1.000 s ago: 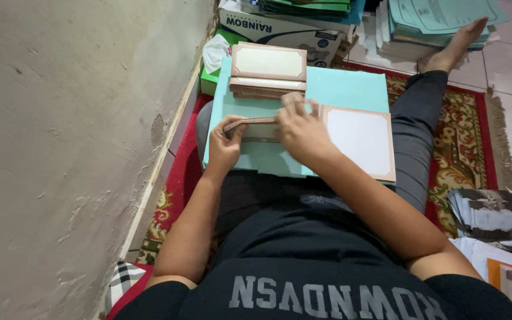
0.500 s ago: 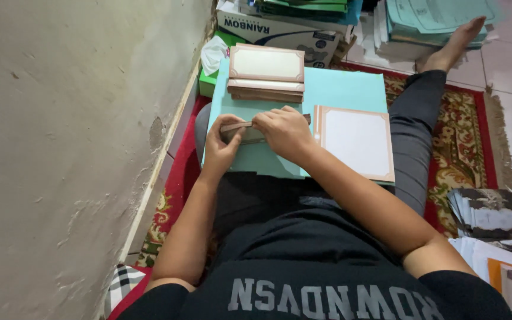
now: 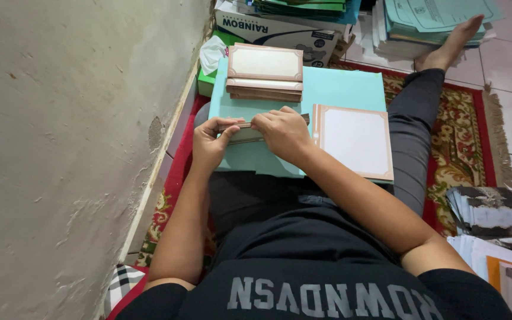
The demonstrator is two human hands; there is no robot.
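Observation:
My left hand (image 3: pixel 211 142) and my right hand (image 3: pixel 281 131) both grip a folded cream card with a brown border (image 3: pixel 239 131), held edge-on over a light teal board (image 3: pixel 339 89) on my lap. The right hand presses along the card's fold while the left pinches its left end. A stack of folded cards of the same kind (image 3: pixel 265 72) lies on the far part of the board. Flat white sheets with brown borders (image 3: pixel 354 141) lie to the right of my hands.
A plaster wall (image 3: pixel 72 130) runs close on the left. A cardboard box (image 3: pixel 274 29) and piles of green folders (image 3: pixel 428 18) stand beyond the board. My legs stretch over a red patterned rug (image 3: pixel 463 130). More paper stacks (image 3: pixel 487 210) lie at the right.
My right hand has slid left along the card toward my left hand, and the card now sits folded narrower between both hands.

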